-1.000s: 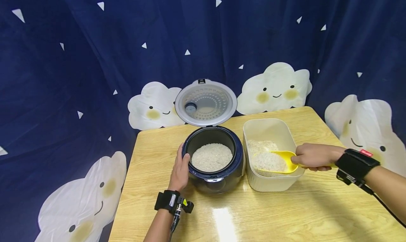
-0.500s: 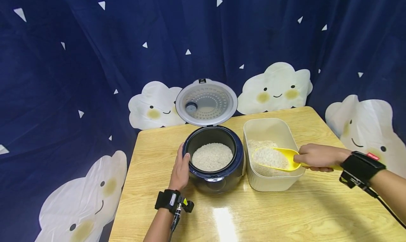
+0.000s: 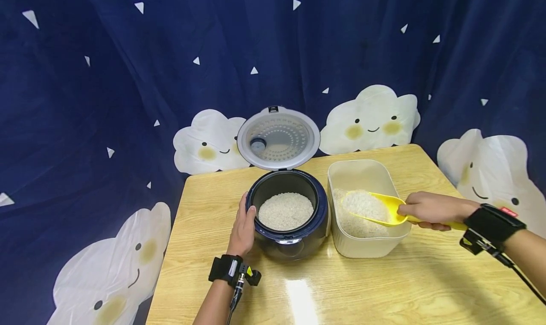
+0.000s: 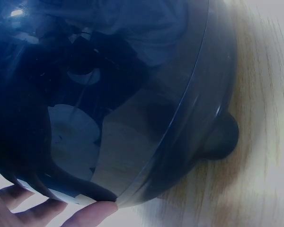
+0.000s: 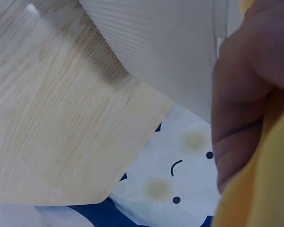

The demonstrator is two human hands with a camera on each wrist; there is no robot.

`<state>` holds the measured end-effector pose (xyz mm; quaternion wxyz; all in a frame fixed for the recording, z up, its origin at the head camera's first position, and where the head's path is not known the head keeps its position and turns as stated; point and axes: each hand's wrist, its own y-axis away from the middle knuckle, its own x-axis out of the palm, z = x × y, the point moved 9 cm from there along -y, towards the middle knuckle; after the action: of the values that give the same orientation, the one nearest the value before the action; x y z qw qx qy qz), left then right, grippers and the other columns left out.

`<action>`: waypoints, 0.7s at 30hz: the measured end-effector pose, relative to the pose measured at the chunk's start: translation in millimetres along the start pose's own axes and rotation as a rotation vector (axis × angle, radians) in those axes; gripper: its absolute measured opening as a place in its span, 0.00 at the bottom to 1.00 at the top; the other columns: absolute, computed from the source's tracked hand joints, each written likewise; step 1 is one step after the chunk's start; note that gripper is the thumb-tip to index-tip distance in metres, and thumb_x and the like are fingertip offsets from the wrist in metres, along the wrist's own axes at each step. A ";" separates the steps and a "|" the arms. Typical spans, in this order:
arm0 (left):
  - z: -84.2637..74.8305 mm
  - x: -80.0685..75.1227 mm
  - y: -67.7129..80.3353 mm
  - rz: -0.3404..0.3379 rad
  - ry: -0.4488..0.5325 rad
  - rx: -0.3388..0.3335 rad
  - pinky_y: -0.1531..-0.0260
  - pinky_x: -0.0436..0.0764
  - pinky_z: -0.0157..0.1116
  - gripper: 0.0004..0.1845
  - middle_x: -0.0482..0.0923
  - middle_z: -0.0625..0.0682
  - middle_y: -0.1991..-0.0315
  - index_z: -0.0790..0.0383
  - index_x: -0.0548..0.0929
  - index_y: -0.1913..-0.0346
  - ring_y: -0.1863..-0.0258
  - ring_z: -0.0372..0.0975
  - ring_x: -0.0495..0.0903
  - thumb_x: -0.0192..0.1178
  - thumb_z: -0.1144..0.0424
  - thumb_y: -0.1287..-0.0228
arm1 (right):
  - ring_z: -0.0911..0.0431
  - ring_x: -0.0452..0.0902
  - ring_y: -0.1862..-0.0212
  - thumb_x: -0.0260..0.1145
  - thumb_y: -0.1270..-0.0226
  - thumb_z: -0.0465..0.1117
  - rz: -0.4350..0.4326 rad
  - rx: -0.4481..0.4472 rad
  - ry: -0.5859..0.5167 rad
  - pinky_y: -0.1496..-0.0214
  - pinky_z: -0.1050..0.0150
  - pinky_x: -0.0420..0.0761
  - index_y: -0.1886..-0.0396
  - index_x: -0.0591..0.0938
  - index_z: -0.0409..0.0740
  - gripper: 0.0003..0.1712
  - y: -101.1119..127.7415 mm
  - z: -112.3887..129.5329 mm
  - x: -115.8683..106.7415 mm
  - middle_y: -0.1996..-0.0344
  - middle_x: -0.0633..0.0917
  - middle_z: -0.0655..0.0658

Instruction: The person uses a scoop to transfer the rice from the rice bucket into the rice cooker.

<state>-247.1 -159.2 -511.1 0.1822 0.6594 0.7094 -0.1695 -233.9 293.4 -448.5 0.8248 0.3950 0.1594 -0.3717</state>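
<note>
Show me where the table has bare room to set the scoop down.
Bare wood runs along the near table edge, in front of the cooker and tub. Another strip lies left of the left hand. The cooker and tub stand close together, so it is crowded there.
</note>
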 end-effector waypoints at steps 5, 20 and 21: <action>0.9 -1.0 -1.4 0.001 -0.008 -0.003 0.17 0.53 0.55 0.31 0.50 0.40 0.15 0.30 0.46 0.17 0.15 0.42 0.49 0.35 0.41 0.18 | 0.62 0.59 0.91 0.55 0.21 0.49 0.003 -0.012 -0.001 0.89 0.71 0.61 0.79 0.73 0.46 0.23 -2.4 6.4 -2.2 0.89 0.68 0.55; 0.1 0.0 -2.2 0.002 -0.017 0.013 0.18 0.55 0.57 0.31 0.51 0.44 0.15 0.33 0.47 0.17 0.15 0.45 0.51 0.36 0.42 0.18 | 0.62 0.61 0.93 0.55 0.20 0.49 0.016 -0.095 0.033 0.89 0.66 0.63 0.79 0.73 0.45 0.24 -14.6 45.6 4.5 0.90 0.68 0.55; -0.3 0.2 -2.1 0.003 -0.014 0.020 0.18 0.55 0.57 0.31 0.51 0.44 0.15 0.34 0.47 0.17 0.15 0.45 0.51 0.36 0.42 0.18 | 0.62 0.61 0.93 0.55 0.20 0.49 0.017 -0.102 0.036 0.90 0.66 0.64 0.81 0.72 0.46 0.25 -16.2 47.7 5.7 0.91 0.67 0.55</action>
<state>-249.3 -159.0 -511.0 0.1809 0.6610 0.7054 -0.1809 -243.4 247.2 -429.9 0.8441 0.3603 0.1894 -0.3490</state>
